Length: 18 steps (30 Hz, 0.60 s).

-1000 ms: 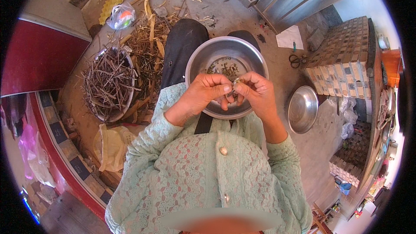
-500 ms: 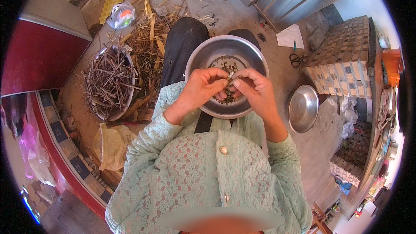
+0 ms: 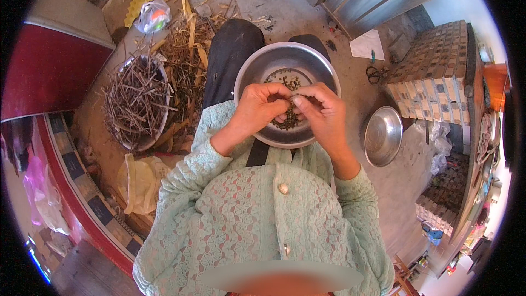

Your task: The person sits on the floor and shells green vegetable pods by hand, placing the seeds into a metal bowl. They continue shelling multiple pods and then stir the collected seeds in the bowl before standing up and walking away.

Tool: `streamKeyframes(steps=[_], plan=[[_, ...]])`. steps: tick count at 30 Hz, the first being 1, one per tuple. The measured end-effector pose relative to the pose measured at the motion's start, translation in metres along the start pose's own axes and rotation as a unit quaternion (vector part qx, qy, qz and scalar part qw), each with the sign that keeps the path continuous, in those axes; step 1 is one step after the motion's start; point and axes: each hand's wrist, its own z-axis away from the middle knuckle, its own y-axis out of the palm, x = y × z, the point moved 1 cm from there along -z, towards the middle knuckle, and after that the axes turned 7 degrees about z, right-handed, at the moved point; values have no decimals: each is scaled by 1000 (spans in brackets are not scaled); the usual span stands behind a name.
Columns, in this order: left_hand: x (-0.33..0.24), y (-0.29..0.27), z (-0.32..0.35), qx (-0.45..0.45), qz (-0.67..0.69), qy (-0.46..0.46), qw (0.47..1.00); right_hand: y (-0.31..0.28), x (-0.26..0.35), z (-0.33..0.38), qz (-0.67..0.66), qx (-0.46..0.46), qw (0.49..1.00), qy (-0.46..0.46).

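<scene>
Dark-trousered legs under wide, round, silver metal basin; shifting knee could tip it, spilling contents. Left hand and right hand above basin, each grip pinched together, fingertips meeting; cannot tell what's between. Slack pinch could drop anything held. Small, dark brownish-green loose bits on basin floor; jolt could scatter them.

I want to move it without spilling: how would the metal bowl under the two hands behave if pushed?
The metal bowl looks rigid, so it would probably keep its shape. It seems perched on the lap, not a flat surface, so a sideways push could tip it. The small dark bits inside look loose and would likely slide.
</scene>
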Motion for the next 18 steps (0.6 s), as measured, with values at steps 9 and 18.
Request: streamKeyframes(steps=[9,18], plan=[[-2,2,2,21,36,11,999,-6,8,-1,-116,-30,989,82],[-13,-4,4,40,12,27,999,-9,23,-7,-111,25,991,66]])
